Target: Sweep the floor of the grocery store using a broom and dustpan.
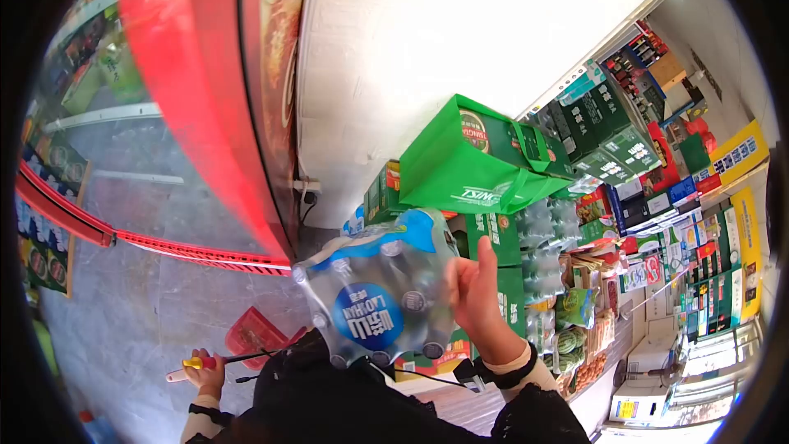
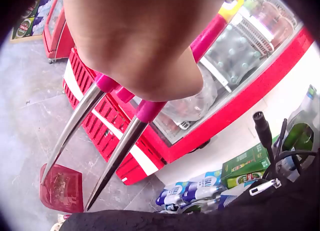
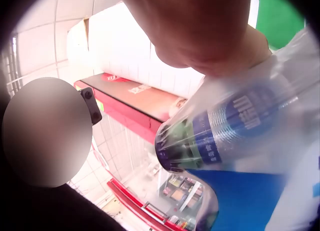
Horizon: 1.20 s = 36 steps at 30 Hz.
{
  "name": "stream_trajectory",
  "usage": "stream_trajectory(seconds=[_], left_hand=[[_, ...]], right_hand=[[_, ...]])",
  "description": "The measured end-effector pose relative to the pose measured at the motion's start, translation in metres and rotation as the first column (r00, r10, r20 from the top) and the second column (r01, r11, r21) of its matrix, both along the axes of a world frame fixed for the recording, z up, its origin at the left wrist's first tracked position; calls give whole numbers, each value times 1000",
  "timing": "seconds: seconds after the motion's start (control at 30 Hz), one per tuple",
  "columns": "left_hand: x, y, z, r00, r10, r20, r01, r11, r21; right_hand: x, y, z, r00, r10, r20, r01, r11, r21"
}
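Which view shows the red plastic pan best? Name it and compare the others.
The left wrist view: the red plastic pan appears largest and nearly whole, one metal rod overlapping its edge. The head view shows it smaller, partly covered. The right wrist view doesn't show it.

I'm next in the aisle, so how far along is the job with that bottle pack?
Looks done: other bottle packs sit beside green cartons. In hand: the right hand holds the bottle pack; the left hand grips pink-handled poles. Left: setting that pack down, probably; where, I can't tell.
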<state>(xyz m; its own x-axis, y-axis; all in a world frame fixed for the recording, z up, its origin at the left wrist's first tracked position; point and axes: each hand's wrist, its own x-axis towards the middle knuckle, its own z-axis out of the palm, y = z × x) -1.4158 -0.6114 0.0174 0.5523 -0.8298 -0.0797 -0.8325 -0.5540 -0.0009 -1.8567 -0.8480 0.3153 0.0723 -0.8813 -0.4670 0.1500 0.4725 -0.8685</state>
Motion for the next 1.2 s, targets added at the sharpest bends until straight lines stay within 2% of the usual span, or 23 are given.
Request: stream_trajectory(seconds=[0.17,0.23,0.27,0.3,0.37,0.5,0.57,0.63,0.67,0.77,0.83,0.87,0.93,0.97,1.0,1.03,1.07,1.1,1.13,1.17,1.2], left_hand=[[-10,1,1,1000,-6,21,5,999,45],[-4,4,-7,997,-77,28,76,997,28],[-4,1,-11,996,-79,39,77,996,44],[-5,-3,-15,995,-73,70,70,997,43],[-10,-10,-13,993,-64,103,58,997,60],[-21,-35,1,994,-81,80,75,995,69],[-16,-26,-7,997,-66,51,62,996,68],[-12,-27,-17,992,-109,64,106,993,43],[-16,-32,-8,996,-71,49,65,993,100],[-11,-35,-2,997,-71,39,67,994,87],[-8,-38,0,997,-72,36,68,992,107],[-9,-43,4,995,-93,46,88,992,87],[-13,-51,10,995,-96,42,93,994,59],[-15,-54,10,993,-114,39,113,993,37],[-15,-54,10,992,-117,39,115,992,45],[-13,-53,10,993,-116,16,115,993,39],[-11,-54,9,993,-117,-4,117,993,28],[-11,-53,12,992,-126,15,125,991,37],[-9,-49,12,993,-119,16,118,991,57],[-4,-46,13,993,-118,21,116,990,76],[-1,-45,21,991,-135,0,134,985,104]], right_hand=[[-68,-36,-39,986,-154,-62,157,987,37],[-101,-51,-50,972,-235,18,234,971,49],[-127,-57,-63,974,-201,107,198,979,40],[-148,-66,-85,970,-243,9,243,970,7],[-167,-78,-84,938,-342,45,340,939,53],[-210,-94,-105,924,-369,102,355,925,134],[-218,-98,-113,915,-330,232,326,944,56],[-225,-98,-114,939,-295,177,292,955,39],[-230,-98,-121,923,-320,213,313,947,65],[-241,-93,-143,894,-358,270,335,934,128],[-270,-84,-175,936,-341,-83,331,937,-115],[-278,-78,-177,939,-335,-80,327,940,-98],[-286,-66,-171,935,-345,80,343,938,38],[-258,-53,-148,884,-465,49,467,881,-74],[-251,-31,-147,831,-524,-187,440,826,-353],[-234,-10,-139,699,-605,-383,315,740,-594],[-215,5,-133,697,-607,-381,320,739,-593],[-168,20,-110,372,-805,-463,315,578,-753],[-118,34,-93,-3,-903,-430,221,419,-881],[-65,43,-87,-15,-964,-267,315,249,-916],[-32,71,-98,143,-904,-402,264,426,-865]])
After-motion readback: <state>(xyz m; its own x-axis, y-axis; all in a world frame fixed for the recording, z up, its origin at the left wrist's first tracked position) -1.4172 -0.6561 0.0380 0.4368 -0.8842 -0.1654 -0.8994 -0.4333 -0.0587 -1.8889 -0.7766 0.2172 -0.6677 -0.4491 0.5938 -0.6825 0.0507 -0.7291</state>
